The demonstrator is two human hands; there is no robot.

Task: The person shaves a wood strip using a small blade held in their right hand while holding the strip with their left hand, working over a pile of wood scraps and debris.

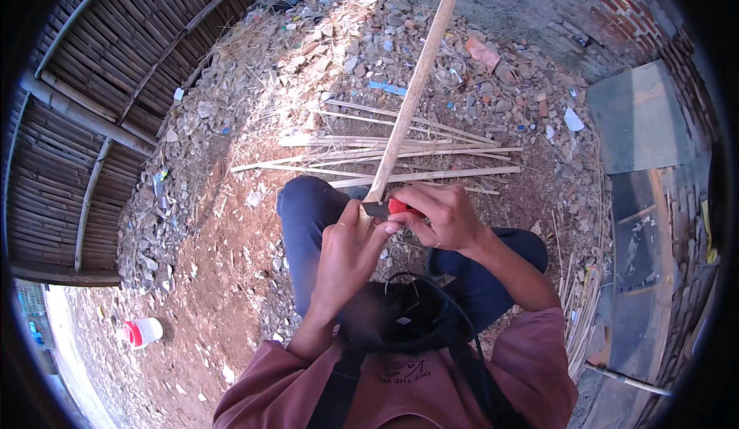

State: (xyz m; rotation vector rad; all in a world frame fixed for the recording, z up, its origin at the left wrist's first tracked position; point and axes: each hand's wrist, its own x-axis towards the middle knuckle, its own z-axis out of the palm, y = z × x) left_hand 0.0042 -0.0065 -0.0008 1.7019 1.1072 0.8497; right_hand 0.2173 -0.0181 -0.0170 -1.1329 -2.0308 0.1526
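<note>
A long, pale wooden pole (416, 90), likely stiff and light, best held near its lower end, is gripped by the curled left hand (348, 250), extending ahead; a red-handled grey metal knife (396, 206) is clasped by the closed right hand (443, 215)

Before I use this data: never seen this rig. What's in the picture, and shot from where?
There's no robot, only a person's two bare hands. The single picture comes from the left of two fisheye cameras worn on the head and looking down, so straight edges bend near the rim. The right hand holds a red-handled knife, its blade against a long pale stick. The left hand grips that stick beside the blade. Beyond the knees, loose pale strips lie on the ground, with rubble behind them.
</note>
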